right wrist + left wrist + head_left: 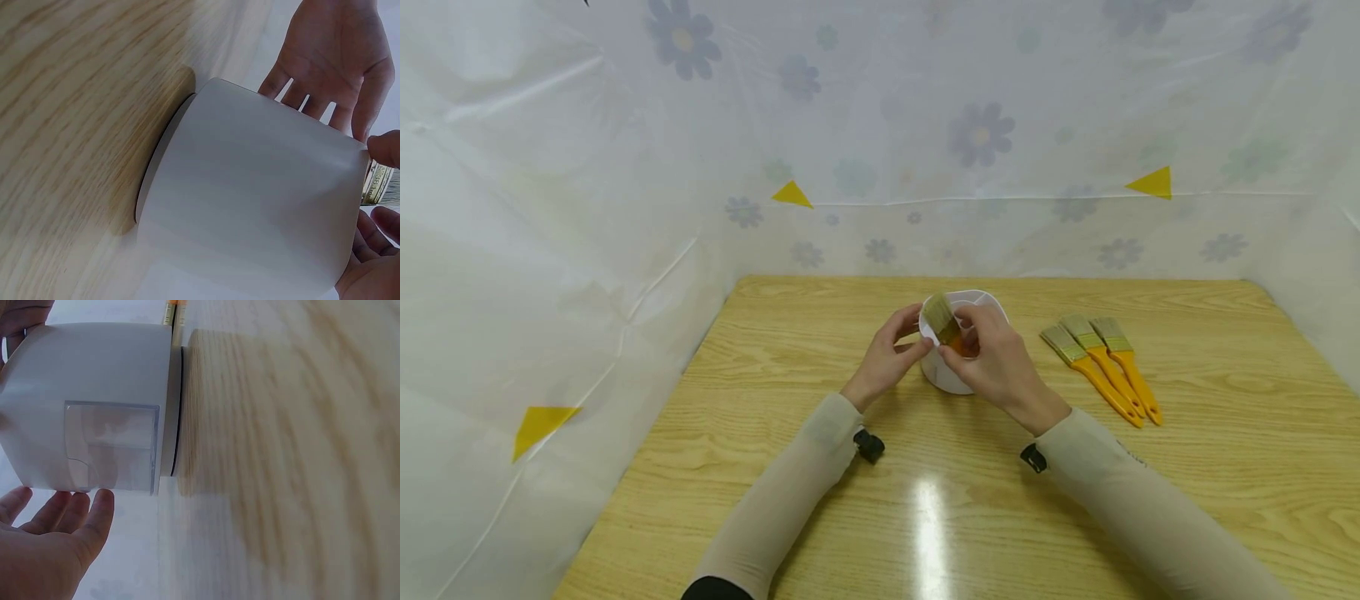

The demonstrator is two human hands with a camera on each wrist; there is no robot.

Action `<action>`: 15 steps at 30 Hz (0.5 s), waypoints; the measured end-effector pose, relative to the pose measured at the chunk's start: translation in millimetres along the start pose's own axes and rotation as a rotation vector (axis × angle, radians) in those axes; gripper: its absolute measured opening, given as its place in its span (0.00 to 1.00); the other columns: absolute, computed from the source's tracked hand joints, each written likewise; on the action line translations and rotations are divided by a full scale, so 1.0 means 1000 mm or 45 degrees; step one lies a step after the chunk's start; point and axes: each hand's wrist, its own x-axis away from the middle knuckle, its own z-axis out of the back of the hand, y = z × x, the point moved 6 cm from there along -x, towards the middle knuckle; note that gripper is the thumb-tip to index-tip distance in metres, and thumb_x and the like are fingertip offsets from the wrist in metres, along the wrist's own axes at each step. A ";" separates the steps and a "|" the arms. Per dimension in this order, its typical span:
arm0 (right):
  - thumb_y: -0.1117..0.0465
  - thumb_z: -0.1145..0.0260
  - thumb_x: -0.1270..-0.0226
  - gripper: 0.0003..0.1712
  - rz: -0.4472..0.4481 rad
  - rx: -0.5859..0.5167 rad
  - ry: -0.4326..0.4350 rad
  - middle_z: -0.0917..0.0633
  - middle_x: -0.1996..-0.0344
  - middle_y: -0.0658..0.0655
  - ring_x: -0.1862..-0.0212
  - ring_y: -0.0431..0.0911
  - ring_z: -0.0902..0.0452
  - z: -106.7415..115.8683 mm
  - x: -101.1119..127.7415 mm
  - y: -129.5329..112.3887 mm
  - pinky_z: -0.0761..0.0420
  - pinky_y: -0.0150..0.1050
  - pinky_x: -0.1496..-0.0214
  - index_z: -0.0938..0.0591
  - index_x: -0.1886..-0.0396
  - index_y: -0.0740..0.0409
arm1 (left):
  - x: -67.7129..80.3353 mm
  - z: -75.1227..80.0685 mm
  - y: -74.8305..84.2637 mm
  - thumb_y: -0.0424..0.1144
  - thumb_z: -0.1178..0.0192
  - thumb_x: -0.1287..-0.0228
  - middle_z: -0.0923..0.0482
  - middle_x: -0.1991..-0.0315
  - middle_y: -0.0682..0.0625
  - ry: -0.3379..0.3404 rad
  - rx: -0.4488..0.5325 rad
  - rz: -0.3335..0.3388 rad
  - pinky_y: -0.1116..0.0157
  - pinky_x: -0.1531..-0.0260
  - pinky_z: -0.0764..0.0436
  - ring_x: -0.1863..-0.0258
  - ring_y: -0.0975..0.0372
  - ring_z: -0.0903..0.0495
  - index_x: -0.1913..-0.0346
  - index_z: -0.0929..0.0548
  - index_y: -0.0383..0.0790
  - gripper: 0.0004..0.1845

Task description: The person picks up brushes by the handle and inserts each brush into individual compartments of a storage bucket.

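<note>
No brand or writing to read anywhere — the white cup (951, 379) is plain, with only a clear plastic pocket (112, 447) on its wall, blank as far as I can tell. It's smooth, round, matte, w/ a divider inside, standing upright near the middle of the wooden table (1225, 467), a bit toward the back edge.

The right hand (1000, 362) pinches a paintbrush (942, 321) by its orange handle, over the cup's open top — pale bristles tilted up and to the left, handle end down at or inside the rim; can't tell if it touches the bottom. The left hand (887, 354) sits at the cup's left side, fingers fairly straight and spread, grasping nothing; from the wrist views the fingertips lie at or just beside the rim, contact not certain.

Three more brushes (1101, 362) lie side by side to the right of the cup, apart from it — orange handles toward the front, metal collars, pale bristles toward the back. Bare wood grain w/ a glossy glare spot lies in front of the arms and on both sides. A white floral plastic sheet (880, 125) w/ yellow triangles closes in the back and left.
</note>
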 end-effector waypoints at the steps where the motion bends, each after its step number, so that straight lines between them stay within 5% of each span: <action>1: 0.61 0.26 0.46 0.29 0.003 -0.001 0.000 0.25 0.62 0.59 0.70 0.44 0.25 0.000 0.000 0.000 0.20 0.37 0.70 0.28 0.47 0.63 | 0.000 0.000 0.000 0.34 0.47 0.29 0.37 0.34 0.36 0.001 -0.001 0.002 0.54 0.40 0.29 0.34 0.48 0.36 0.28 0.42 0.35 0.30; 15: 0.61 0.25 0.47 0.29 0.010 -0.006 0.010 0.24 0.60 0.61 0.70 0.45 0.23 0.006 0.000 -0.003 0.19 0.37 0.69 0.27 0.47 0.64 | 0.000 0.000 -0.001 0.34 0.47 0.29 0.37 0.34 0.36 0.006 -0.011 0.009 0.54 0.40 0.29 0.34 0.48 0.35 0.28 0.42 0.35 0.30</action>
